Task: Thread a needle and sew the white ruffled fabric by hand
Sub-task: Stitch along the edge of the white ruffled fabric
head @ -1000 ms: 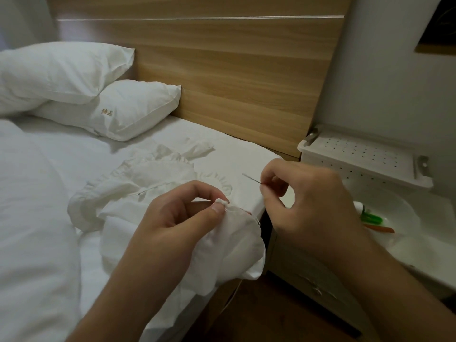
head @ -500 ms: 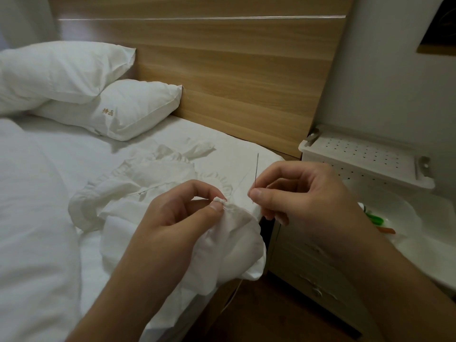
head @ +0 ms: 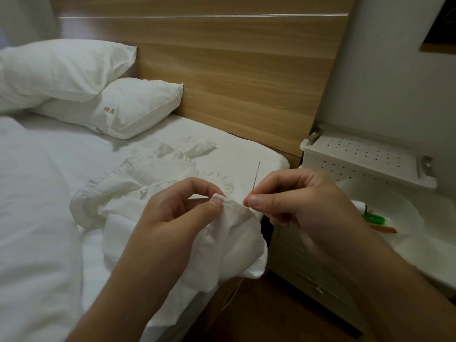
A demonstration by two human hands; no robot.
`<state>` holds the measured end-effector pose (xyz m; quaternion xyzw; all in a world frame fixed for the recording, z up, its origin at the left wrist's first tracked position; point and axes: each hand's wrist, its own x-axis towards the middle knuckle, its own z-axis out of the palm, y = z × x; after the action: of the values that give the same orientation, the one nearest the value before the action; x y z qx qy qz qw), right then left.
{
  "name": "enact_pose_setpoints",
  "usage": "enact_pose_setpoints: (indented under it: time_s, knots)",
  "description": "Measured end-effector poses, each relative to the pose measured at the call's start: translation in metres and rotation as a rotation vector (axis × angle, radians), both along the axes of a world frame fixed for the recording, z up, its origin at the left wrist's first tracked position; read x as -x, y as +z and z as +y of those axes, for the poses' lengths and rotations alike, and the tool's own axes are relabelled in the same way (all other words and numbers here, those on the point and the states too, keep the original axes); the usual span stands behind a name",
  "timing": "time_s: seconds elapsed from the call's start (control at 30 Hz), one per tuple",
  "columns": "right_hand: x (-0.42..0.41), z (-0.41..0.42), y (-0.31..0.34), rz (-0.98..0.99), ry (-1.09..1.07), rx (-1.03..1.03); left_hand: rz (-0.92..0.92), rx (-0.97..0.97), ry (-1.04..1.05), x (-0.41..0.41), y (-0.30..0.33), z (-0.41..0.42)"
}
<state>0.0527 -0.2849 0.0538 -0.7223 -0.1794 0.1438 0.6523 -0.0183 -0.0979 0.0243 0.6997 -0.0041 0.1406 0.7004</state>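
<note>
Presently: white ruffled fabric [head: 158, 183] spread on bed [head: 49, 193], 1 bunched edge pinched between left hand [head: 177, 213] thumb and forefinger. Right hand [head: 298, 201] fingers pinch needle [head: 256, 176], upright, just beside that edge. 2 pillows [head: 138, 107] behind.

Your left hand [head: 180, 213] pinches a gathered edge of the white ruffled fabric [head: 153, 183] between thumb and forefinger. Your right hand [head: 296, 201] pinches the needle [head: 256, 177] just beside that pinch, its free end pointing up. The rest of the fabric lies spread on the bed [head: 49, 218], part hanging off the edge. Two pillows [head: 74, 77] lean on the wooden headboard [head: 234, 70]. A white bowl [head: 394, 218] sits on the nightstand [head: 308, 267] at your right.
</note>
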Motion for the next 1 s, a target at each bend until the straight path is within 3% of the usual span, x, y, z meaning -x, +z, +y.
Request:
enact_pose_setpoints:
  time_s: [1.0]
  knots:
    - [-0.0008, 0.0053, -0.0059, 0.116, -0.006, -0.023, 0.003, -0.007, 0.054, -0.0016, -0.0024, 0.0004]
